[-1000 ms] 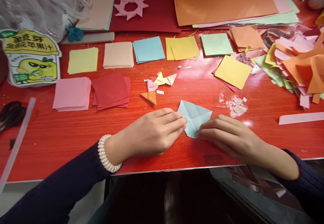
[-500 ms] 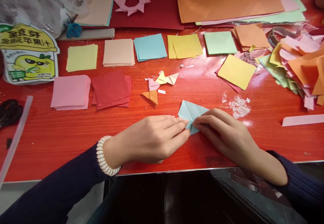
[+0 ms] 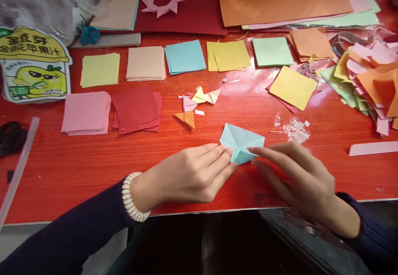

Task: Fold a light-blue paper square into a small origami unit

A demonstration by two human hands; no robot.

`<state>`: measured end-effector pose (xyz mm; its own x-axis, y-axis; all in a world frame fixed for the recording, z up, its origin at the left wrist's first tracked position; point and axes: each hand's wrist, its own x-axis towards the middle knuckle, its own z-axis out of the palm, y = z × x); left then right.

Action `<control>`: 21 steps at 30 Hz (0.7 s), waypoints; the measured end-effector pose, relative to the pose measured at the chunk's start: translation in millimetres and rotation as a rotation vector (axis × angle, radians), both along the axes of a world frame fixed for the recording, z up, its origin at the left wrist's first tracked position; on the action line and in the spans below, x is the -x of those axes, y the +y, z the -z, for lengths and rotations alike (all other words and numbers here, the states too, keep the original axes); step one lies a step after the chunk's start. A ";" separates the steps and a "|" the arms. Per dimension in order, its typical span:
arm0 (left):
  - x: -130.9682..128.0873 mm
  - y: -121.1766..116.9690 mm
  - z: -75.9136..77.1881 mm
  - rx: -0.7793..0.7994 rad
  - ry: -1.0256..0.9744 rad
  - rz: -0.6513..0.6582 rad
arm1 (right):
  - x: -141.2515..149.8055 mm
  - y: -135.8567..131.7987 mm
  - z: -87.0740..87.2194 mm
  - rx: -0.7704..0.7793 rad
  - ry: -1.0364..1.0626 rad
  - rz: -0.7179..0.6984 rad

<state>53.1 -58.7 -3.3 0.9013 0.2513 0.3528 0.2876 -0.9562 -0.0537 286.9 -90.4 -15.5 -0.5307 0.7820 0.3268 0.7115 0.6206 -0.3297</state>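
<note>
Light-blue folded paper (image 3: 241, 142): left hand (image 3: 189, 177) is pinning its near corner with flat fingers, gripping nothing; right hand (image 3: 298, 175), open, is creasing.

Light blue folded paper (image 3: 241, 142), red wood-grain table (image 3: 93, 163), pink paper star (image 3: 162, 0)

A folded light-blue paper (image 3: 241, 142) is pinned flat on the red table (image 3: 77, 163) by the left hand (image 3: 192, 175); its right corner is touched by the right hand (image 3: 295, 175). Small folded pieces (image 3: 195, 105) are seen just beyond.
</note>
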 end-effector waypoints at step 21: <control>0.1 0.1 -1.5 0.011 0.010 -0.006 | -4.5 -7.4 3.4 0.080 -0.153 -0.154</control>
